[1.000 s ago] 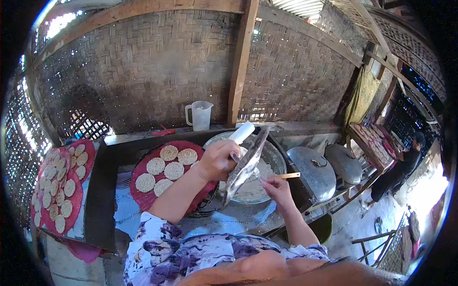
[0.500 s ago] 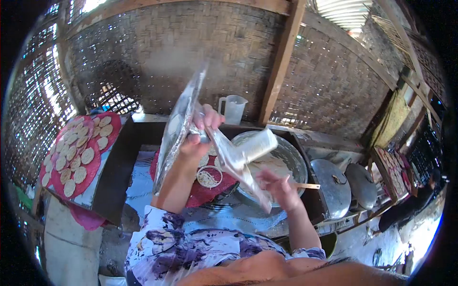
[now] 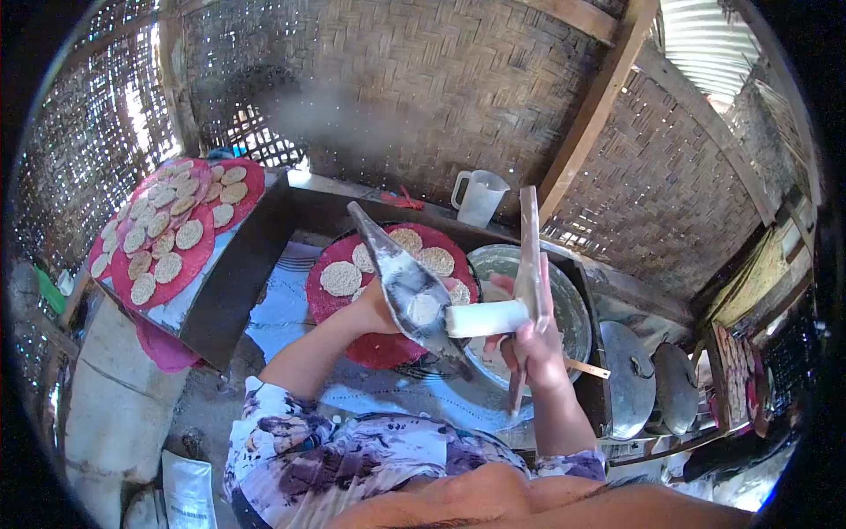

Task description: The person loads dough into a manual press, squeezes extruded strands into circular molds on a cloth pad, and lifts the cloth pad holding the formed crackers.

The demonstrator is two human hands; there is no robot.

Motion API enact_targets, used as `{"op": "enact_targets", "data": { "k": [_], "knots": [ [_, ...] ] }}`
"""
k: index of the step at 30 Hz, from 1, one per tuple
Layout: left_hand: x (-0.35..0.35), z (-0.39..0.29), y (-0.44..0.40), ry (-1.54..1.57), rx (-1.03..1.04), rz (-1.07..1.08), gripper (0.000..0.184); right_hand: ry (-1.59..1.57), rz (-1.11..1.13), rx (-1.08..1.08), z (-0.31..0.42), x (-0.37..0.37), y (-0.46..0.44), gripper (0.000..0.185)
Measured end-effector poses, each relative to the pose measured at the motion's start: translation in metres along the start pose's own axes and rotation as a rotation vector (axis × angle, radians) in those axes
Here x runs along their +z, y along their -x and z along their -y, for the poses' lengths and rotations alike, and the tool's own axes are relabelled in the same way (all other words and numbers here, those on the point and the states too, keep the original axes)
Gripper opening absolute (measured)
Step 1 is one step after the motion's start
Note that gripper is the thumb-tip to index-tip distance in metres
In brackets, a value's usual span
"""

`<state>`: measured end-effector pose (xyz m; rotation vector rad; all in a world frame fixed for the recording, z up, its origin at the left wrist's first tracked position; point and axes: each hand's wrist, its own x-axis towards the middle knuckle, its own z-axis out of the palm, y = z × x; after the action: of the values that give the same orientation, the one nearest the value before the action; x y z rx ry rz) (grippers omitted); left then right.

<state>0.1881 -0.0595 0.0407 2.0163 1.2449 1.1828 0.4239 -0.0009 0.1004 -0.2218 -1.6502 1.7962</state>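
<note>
My left hand [image 3: 377,304] is closed behind the dough-smeared body [image 3: 397,273] of a dough press, a long pointed piece with a round white-filled opening. My right hand [image 3: 539,357] grips the press plunger [image 3: 485,319], a white cylinder fixed to an upright wooden bar. The cylinder's free end points left, close to the body's opening. Below the left hand lies a red round mat [image 3: 330,304] bearing several pale, stringy dough rounds [image 3: 340,279]. Behind my right hand, a wide metal basin [image 3: 577,304] holds whitish dough, with a wooden handle [image 3: 589,368] sticking out over its rim.
Red mats with several dough rounds [image 3: 167,234] are stacked at the left, beyond a dark wooden board [image 3: 240,273]. A plastic jug [image 3: 481,198] stands at the back by the woven wall. Two lidded metal pots [image 3: 627,379] sit to the right.
The plunger has passed from my left hand to my right, which was open before. The press body has turned so its opening shows. The view has shifted left.
</note>
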Motion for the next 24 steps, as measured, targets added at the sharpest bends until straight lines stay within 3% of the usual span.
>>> {"op": "enact_targets", "data": {
  "k": [3,5,7,10,13,15,16,17,19,20,22,23,24],
  "knots": [
    [0.007,0.018,0.001,-0.147,-0.076,0.033,0.047,0.555,0.016,-0.258,0.001,-0.004,-0.011,0.080],
    [0.008,0.015,-0.003,0.242,-0.166,0.046,0.042,0.899,0.074,-0.420,0.000,-0.007,-0.017,0.080],
    [0.002,-0.003,-0.005,-0.716,0.062,0.068,0.032,1.147,0.128,-0.603,0.005,-0.002,-0.020,0.081],
    [0.011,0.008,-0.009,0.570,-0.337,-0.047,0.042,1.251,0.163,-0.585,0.009,0.011,-0.018,0.075],
    [0.020,0.021,-0.014,0.169,-0.034,-0.194,0.058,1.317,0.178,-0.564,0.001,0.016,-0.017,0.071],
    [0.015,0.014,-0.008,-0.637,0.156,-0.153,0.062,1.363,0.151,-0.510,-0.012,0.013,-0.015,0.070],
    [0.019,0.014,-0.013,-0.663,0.071,-0.200,0.061,1.390,0.152,-0.493,-0.017,0.011,-0.017,0.070],
    [0.019,0.011,-0.015,-0.595,-0.010,-0.177,0.059,1.381,0.125,-0.503,-0.023,0.012,-0.020,0.071],
    [0.016,0.019,-0.021,-0.429,-0.149,-0.099,0.074,1.368,0.073,-0.531,-0.032,0.014,-0.027,0.072],
    [0.015,0.025,-0.022,-0.345,-0.182,-0.092,0.080,1.387,0.123,-0.410,-0.032,0.011,-0.029,0.083],
    [0.013,0.035,-0.023,-0.175,-0.101,-0.182,0.088,1.218,0.203,-0.402,-0.027,0.001,-0.048,0.092],
    [0.015,0.031,-0.023,0.250,-0.233,-0.332,0.071,1.132,0.241,-0.395,-0.026,-0.005,-0.055,0.097],
    [0.013,0.012,-0.028,0.677,-0.355,-0.474,0.057,0.909,0.304,-0.156,-0.030,-0.016,-0.056,0.102]
  ]
}}
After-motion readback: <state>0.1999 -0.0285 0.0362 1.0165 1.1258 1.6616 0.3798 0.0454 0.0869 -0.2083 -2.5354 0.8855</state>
